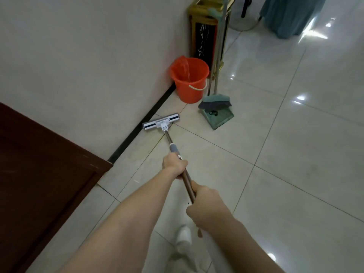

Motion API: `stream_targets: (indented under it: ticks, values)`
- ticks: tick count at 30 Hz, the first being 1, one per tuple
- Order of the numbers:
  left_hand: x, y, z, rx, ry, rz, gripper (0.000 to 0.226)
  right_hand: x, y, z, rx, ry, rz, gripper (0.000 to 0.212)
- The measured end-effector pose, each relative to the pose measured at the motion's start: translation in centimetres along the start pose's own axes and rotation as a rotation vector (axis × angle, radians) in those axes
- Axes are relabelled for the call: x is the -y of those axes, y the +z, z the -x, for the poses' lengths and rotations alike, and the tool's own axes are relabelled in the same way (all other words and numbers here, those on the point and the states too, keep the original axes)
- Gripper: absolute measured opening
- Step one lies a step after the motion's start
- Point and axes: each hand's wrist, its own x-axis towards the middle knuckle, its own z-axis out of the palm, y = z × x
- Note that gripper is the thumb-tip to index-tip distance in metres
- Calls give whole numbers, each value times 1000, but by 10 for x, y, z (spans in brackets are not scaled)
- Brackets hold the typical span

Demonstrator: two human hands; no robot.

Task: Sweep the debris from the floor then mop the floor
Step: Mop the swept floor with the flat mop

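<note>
A flat mop with a white and dark head [161, 121] lies on the pale tiled floor [295, 174] close to the wall's black skirting. Its brown handle [186, 178] runs back toward me. My left hand [174, 164] grips the handle just below the grey sleeve. My right hand [206, 207] grips the handle lower, nearer my body. A green broom [215, 101] and a green dustpan [218, 117] with dark debris in it stand upright to the right of the mop head.
An orange bucket [190, 79] stands against the wall beyond the mop head. Behind it is a gold-framed black bin [204, 32]. A dark brown door [39, 174] is at the left. A fan base [244, 22] and blue cloth [291, 14] are at the far right.
</note>
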Motion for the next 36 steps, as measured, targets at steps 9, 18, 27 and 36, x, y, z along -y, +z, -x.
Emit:
stream_targets:
  ticks: [9,18,27,36]
  values:
    - [35,-31,-28,110,-71,17,38,34,35,-17,147,-1,-16,72]
    - [68,-41,11,111,-129,77,48,28,73,10,134,21,-17,58]
    - [159,23,120,70,-128,47,47,-73,134,107,153,-14,29,65]
    - [272,111,258,56,-124,89,39,-195,198,249,229,18,110,70]
